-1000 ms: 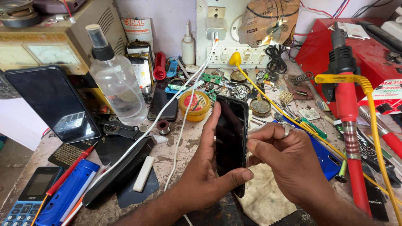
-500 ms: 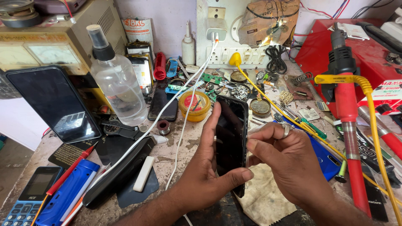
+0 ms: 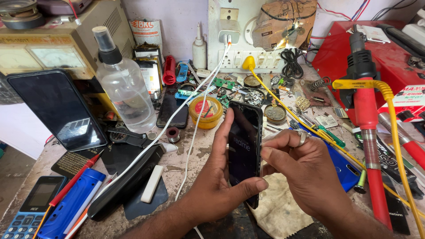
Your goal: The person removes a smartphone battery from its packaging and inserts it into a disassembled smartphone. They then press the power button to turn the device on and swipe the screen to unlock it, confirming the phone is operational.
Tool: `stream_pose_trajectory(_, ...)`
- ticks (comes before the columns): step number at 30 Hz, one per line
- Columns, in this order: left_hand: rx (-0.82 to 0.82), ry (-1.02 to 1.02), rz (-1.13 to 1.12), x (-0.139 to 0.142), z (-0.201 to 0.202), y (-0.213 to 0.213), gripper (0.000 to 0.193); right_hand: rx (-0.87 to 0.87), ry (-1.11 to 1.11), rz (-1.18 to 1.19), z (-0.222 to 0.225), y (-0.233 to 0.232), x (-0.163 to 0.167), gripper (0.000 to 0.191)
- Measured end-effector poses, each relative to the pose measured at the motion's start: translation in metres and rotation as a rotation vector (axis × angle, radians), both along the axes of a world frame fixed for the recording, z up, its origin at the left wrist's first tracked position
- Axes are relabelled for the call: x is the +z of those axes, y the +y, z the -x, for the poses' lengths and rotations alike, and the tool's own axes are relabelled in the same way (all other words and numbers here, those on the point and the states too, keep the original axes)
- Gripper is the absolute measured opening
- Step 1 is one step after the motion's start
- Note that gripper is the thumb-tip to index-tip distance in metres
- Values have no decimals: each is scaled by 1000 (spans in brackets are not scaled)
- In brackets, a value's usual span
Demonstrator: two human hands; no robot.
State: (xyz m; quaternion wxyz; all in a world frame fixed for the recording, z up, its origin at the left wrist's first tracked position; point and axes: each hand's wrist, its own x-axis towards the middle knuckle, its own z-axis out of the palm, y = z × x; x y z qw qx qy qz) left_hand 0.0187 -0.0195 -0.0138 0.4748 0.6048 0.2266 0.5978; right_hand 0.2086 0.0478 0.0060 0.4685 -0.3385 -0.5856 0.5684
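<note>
A black smartphone (image 3: pixel 245 146) stands upright on its lower edge in the middle of the workbench, its dark screen showing a faint logo. My left hand (image 3: pixel 217 186) grips it, thumb across the lower front and fingers behind. My right hand (image 3: pixel 305 175), a ring on one finger, is curled against the phone's right edge, its fingertips touching the side of the case. A stained cloth (image 3: pixel 279 208) lies under both hands.
A clear spray bottle (image 3: pixel 124 90) and a leaning dark phone (image 3: pixel 57 108) stand at the left, white cables (image 3: pixel 186 106) run to a wall socket board (image 3: pixel 230 40). A red-handled hot-air tool (image 3: pixel 369 132) with yellow cable sits right. Keypad phone (image 3: pixel 26 212), yellow tin (image 3: pixel 206 110), small parts crowd the bench.
The phone's screen now shows a faint logo; both hands stay in nearly the same grip and place.
</note>
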Motion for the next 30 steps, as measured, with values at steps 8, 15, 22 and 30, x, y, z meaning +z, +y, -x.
stream_pose_trajectory(8, 246, -54, 118, -1, 2, 13, 117, 87, 35, 102, 7, 2, 5, 23)
stream_pose_trajectory(15, 289, -270, 206, -9, 11, 26, 68, 278, -112, 108, 15, 9, 1, 34)
stream_pose_trajectory(22, 62, -131, 290, 2, 21, 21, 86, 194, -4, 163, 3, 20, 2, 31)
stream_pose_trajectory(30, -32, -70, 306, 14, 30, 17, 77, 267, 42, 176, -2, 21, 4, 33)
